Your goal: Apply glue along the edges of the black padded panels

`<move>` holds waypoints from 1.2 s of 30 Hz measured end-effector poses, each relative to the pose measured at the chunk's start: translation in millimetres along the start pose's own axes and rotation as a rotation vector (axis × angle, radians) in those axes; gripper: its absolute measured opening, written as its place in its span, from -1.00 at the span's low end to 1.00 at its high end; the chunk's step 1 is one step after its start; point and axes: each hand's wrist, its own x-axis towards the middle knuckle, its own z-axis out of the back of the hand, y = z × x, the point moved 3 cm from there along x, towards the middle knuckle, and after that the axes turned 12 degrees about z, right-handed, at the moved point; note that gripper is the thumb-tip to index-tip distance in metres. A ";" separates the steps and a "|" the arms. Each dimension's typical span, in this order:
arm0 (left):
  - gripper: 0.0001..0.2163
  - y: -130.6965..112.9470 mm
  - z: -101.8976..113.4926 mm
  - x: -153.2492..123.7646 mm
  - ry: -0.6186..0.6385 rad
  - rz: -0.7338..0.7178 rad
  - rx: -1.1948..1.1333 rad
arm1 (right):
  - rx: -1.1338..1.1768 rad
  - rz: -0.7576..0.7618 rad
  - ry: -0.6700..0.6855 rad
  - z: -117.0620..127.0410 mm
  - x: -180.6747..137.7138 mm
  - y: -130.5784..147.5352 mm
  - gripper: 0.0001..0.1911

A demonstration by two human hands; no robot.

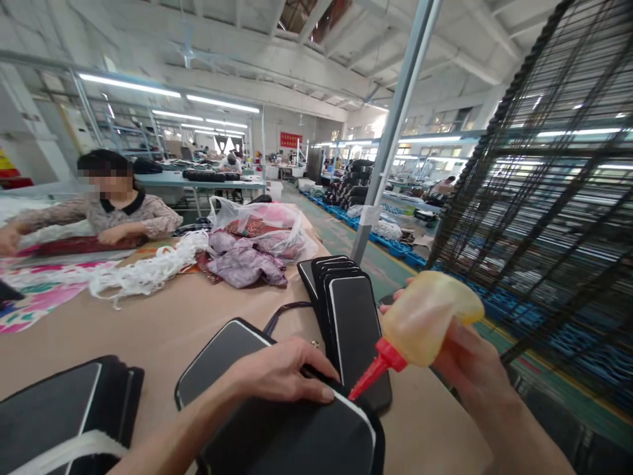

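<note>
A yellowish squeeze bottle [420, 316] with a red nozzle is tilted downward, and my right hand [467, 356] is wrapped round it. Its tip is at the white-lined edge of a black padded panel [291, 435] in front of me. The thumb and fingers of my left hand [281, 369] pinch that same edge, just left of the nozzle. Behind my left hand lies another black panel [222, 356], partly covered. Several similar panels are fanned in a stack [353, 310] just beyond. What the bottle holds cannot be made out clearly.
More black panels [54, 402] with a white strap lie at the lower left. White strips [153, 267] and a plastic bag [291, 231] of fabric are farther back. A co-worker [116, 211] handles cloth at left. A metal post [390, 132] and wire rack [544, 178] stand right.
</note>
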 end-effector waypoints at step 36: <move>-0.75 -61.5 -4.7 -8.7 0.136 0.171 0.067 | 0.186 -0.019 0.275 7.4 -3.9 19.4 -0.34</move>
